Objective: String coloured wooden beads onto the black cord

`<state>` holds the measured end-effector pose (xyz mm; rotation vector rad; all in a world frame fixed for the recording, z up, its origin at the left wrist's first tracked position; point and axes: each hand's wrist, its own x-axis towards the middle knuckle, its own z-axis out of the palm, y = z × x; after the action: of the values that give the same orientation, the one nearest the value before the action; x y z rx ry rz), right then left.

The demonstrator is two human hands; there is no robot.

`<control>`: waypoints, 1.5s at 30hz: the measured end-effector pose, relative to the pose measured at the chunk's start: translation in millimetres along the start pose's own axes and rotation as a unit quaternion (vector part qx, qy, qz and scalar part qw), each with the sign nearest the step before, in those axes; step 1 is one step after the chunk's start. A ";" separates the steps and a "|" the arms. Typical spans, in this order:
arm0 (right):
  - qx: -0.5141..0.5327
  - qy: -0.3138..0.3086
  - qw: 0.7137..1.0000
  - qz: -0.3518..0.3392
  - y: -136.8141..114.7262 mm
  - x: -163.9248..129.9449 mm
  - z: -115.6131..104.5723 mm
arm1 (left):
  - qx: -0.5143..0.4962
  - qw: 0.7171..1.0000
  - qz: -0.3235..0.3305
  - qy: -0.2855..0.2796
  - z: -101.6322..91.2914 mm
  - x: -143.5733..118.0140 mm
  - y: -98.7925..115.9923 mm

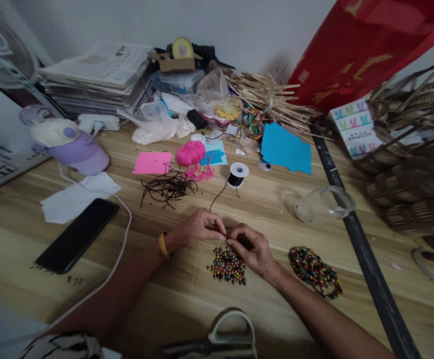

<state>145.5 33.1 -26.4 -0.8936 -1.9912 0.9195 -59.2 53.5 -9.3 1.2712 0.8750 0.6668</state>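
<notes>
A thin black cord [217,197] runs in a long line from the fingertips of the left hand [198,227] up and away to the right, ending at a small white spool [237,175] standing well beyond both hands on the wooden table [187,294]. Its long axis points away from the person, leaning slightly rightward toward the spool.

The left hand is closed narrow, thumb and forefinger pinched on the near end of the cord; a yellow bangle [163,245] sits on its wrist. The right hand [249,248] meets it fingertip to fingertip, also pinched tight; whether it grips the cord end or a bead is too small to tell.

Just below and between the two hands lies a loose heap of multicoloured beads [227,266], nearly touching the right hand. To the right of the right wrist lies a larger pile of strung beads [315,271]. Beyond the right hand a clear glass jar [323,203] lies on its side, mouth to the right. Beyond the left hand is a tangle of cut dark cords [169,187], and far to its left a black phone [77,235].
</notes>
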 end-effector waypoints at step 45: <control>0.232 0.254 0.935 0.087 -6.7 28.6 -50.3 | 0.021 0.998 0.052 0.017 2.0 -0.7 2.0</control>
<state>172.4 68.0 11.7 -0.9236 -1.2011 1.0680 -57.8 52.3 -7.0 1.3533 0.8604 0.7573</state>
